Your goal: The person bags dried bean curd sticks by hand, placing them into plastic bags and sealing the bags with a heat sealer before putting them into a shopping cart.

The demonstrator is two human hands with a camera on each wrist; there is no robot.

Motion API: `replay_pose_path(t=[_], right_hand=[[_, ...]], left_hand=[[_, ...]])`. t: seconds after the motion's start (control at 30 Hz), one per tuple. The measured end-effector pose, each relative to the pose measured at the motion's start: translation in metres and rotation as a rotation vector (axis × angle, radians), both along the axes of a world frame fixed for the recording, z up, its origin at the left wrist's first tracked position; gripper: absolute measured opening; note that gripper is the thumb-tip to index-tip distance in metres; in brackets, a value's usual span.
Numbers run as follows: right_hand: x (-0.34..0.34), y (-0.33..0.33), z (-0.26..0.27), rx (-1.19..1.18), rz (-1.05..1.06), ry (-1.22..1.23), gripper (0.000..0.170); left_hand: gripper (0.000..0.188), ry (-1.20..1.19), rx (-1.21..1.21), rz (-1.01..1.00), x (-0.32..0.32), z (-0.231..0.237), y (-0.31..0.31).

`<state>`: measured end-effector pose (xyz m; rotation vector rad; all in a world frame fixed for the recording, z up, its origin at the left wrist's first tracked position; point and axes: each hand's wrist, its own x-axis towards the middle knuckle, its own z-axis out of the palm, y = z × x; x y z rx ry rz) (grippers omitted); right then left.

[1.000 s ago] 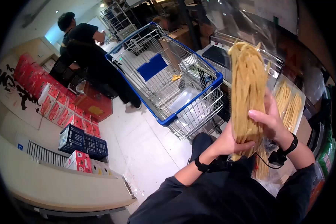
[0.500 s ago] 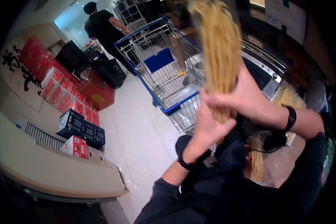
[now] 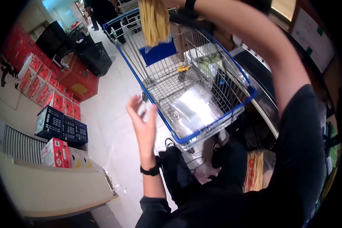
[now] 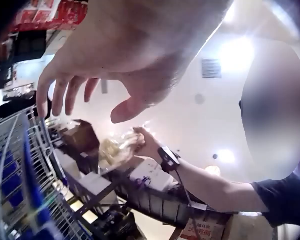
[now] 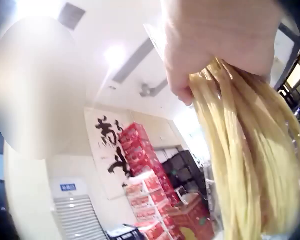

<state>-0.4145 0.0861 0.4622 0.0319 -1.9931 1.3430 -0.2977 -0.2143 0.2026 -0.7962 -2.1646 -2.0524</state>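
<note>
My right hand [image 5: 220,40] grips the upper end of a clear bag of dried bean curd sticks [image 5: 240,150], long and yellow. In the head view the bag hangs at the top, over the far end of a wire shopping cart with a blue rim [image 3: 212,130]; the hand is mostly cut off there. My left hand [image 3: 142,123] is raised beside the cart's left rim, its fingers spread and nothing in them. Clear plastic packaging [image 3: 197,108] lies in the cart's bottom.
Another bag of yellow sticks [image 3: 256,171] with red print lies by my right leg. Red cartons [image 3: 38,81], dark blue crates [image 3: 60,125] and a red-and-white box [image 3: 56,152] line the left side. A counter [image 3: 262,91] runs along the right. Someone in dark clothes [image 3: 102,15] stands beyond the cart.
The bag went from both hands in front of me to the right hand alone, forward and left over the cart. My left hand let go and moved left. The cart appears nearer.
</note>
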Motion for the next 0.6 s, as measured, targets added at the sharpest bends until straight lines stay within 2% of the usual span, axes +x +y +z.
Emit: replay_pose_path(t=[0.03,0.1,0.17,0.23,0.3,0.4,0.53,0.6], right_hand=[[-0.031,0.024,-0.037,0.057,0.220,-0.364,0.063],[-0.074,0.021,-0.112,-0.043,0.035,-0.307,0.067],[-0.119,0.016,-0.196,0.044,-0.332,-0.238,0.080],[-0.133,0.008,-0.256,-0.045,-0.264,-0.358,0.088],[-0.155,0.008,-0.317,-0.043,-0.247,-0.411,0.091],[-0.168,-0.001,-0.379,-0.036,-0.203,-0.426,0.089],[-0.187,-0.011,-0.438,-0.010,-0.184,-0.402,0.087],[-0.193,-0.017,-0.447,-0.022,-0.188,-0.415,0.087]], left_hand=[[0.076,-0.030,-0.060,-0.010,-0.002,-0.016,0.005],[0.090,-0.094,-0.109,-0.102,0.002,-0.032,0.016],[0.089,-0.110,-0.122,-0.126,0.006,-0.050,0.023],[0.085,-0.162,-0.064,-0.177,0.008,-0.050,0.024],[0.083,-0.115,-0.157,-0.166,0.008,-0.044,0.024],[0.091,-0.195,-0.179,-0.171,0.012,-0.040,0.024],[0.094,-0.292,-0.173,-0.175,0.014,-0.032,0.025],[0.094,-0.320,-0.165,-0.172,0.014,-0.025,0.027]])
